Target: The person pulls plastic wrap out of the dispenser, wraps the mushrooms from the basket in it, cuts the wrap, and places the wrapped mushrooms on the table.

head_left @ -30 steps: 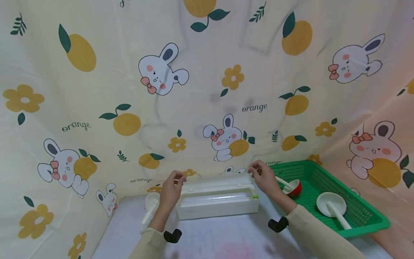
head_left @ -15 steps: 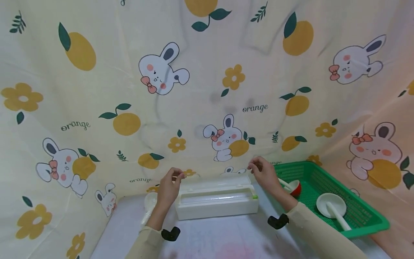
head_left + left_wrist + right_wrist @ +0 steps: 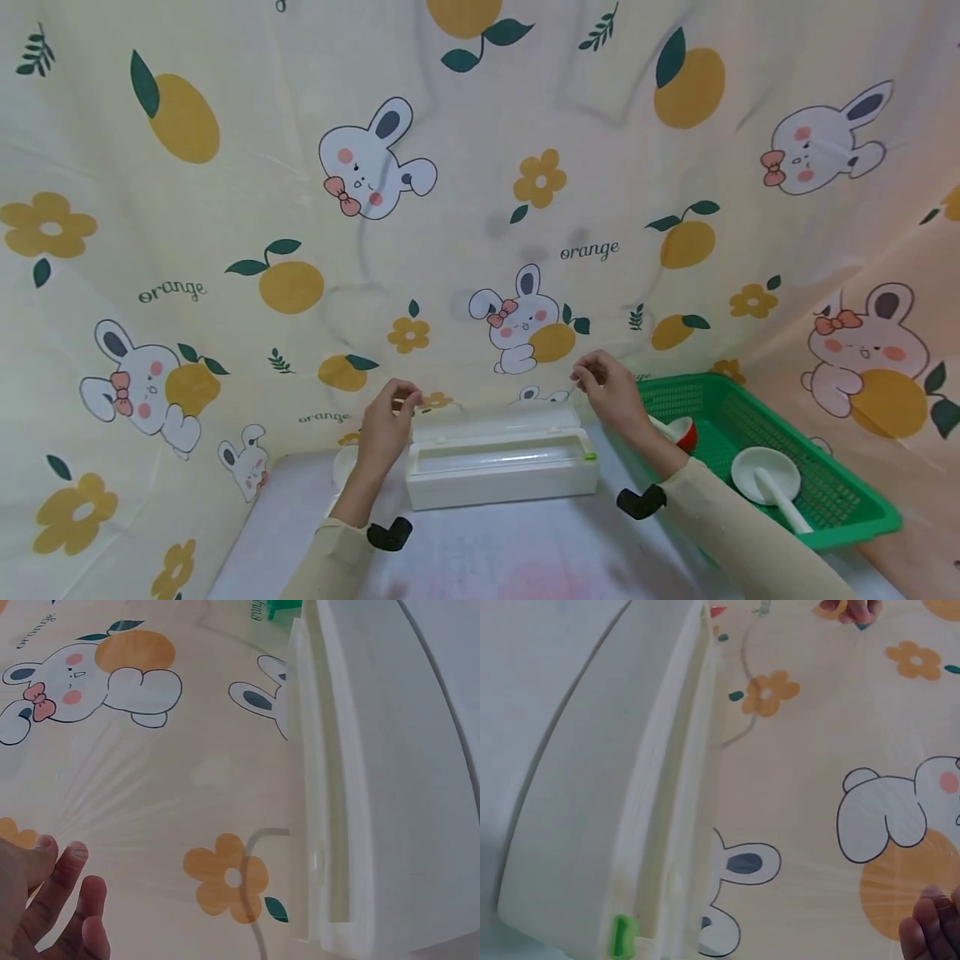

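Observation:
A long white cling film dispenser [image 3: 502, 487] stands on the table with its lid [image 3: 495, 422] raised at the back and a clear roll [image 3: 498, 457] inside. Behind and above it, my left hand [image 3: 388, 425] pinches one corner of a sheet of cling film [image 3: 120, 795]; creases fan out from the fingertips in the left wrist view. The opposite corner is pinched by my right hand [image 3: 611, 404], past the dispenser's right end. The see-through sheet stretches between the hands and down to the dispenser. A green slider [image 3: 623, 936] sits at the dispenser's right end.
At the right stands a green basket [image 3: 851, 533] holding a white ladle [image 3: 765, 477] and a red-and-white ladle [image 3: 684, 433], partly behind my right forearm. A white rounded thing [image 3: 344, 467] lies beside my left forearm. A patterned cloth [image 3: 465, 208] hangs close behind.
Both hands have risen a little away from the dispenser, the left one also drifting left, drawing the cling film up. The dispenser and basket have stayed in place.

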Available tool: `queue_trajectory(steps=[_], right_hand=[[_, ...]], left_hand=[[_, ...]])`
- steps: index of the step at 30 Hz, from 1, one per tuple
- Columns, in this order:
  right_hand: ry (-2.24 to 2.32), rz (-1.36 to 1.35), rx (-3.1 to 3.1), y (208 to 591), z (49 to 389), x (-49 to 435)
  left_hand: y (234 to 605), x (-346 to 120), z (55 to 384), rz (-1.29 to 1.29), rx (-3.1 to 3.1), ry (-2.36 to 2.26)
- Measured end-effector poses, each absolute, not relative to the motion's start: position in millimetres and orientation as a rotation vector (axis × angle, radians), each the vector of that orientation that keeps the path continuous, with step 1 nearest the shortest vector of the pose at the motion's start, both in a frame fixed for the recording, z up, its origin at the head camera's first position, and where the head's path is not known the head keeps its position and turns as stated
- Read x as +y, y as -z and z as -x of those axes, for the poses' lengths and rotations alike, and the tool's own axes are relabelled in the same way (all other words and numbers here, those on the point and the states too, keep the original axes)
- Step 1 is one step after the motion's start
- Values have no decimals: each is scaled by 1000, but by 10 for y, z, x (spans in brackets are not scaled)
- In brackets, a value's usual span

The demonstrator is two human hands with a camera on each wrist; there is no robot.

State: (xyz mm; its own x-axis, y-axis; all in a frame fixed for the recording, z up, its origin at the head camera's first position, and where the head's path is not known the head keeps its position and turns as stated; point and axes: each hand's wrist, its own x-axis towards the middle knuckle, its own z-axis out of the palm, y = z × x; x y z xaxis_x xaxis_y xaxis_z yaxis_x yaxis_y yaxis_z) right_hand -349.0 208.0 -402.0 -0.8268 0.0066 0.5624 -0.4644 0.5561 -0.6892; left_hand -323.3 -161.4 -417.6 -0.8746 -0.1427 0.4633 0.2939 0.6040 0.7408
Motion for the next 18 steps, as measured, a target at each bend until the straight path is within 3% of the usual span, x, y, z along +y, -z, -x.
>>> queue_trajectory(steps=[18], right_hand=[[-1231,-427,-2211,3811,3497,2058]], left_hand=[[3962,-1640,3172,157,-2302,1266]])
